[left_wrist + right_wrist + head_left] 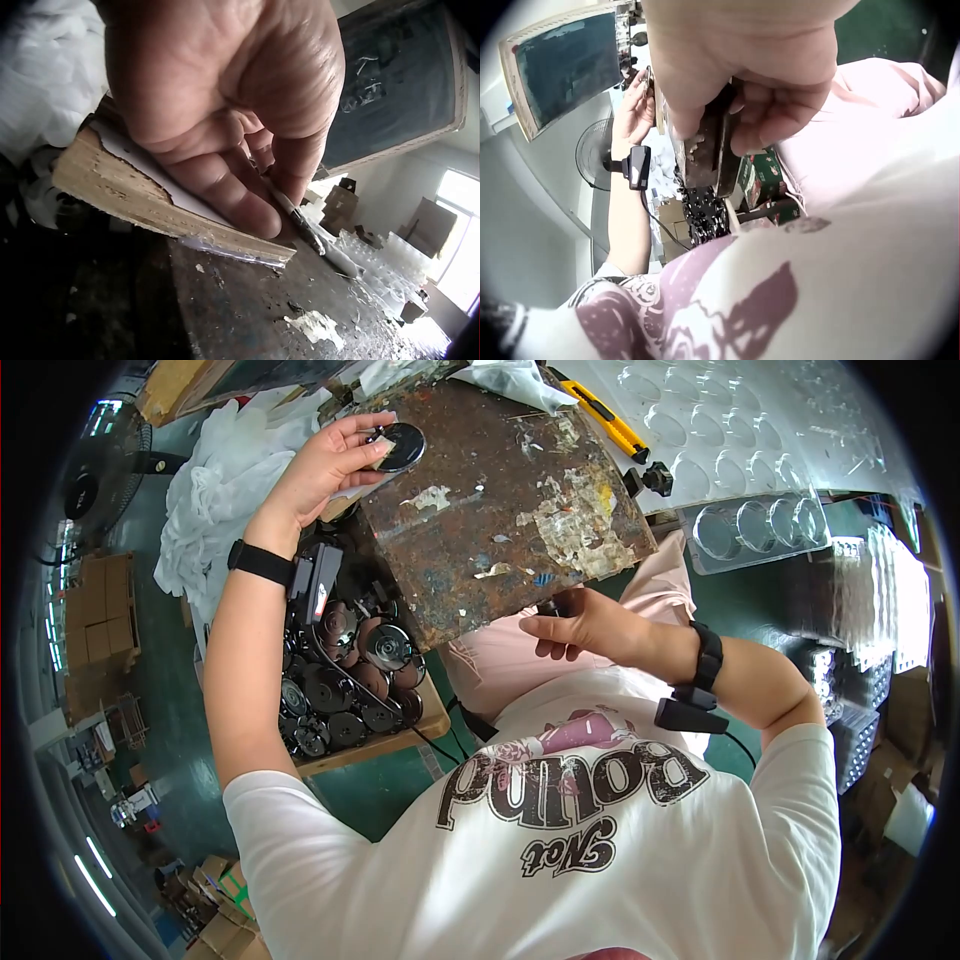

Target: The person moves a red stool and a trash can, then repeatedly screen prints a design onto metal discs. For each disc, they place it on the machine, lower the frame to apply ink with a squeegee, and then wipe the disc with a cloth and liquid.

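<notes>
Left hand (325, 465) pinches black disc (406, 452); right hand (597, 628) curls at bench (450, 575) edge, hold unclear.

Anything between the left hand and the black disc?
Nothing visible blocks it: the left hand holds the black disc near an edge of the stained board. A small pale patch shows by the thumb; can't tell whether it's a separate piece.
</notes>
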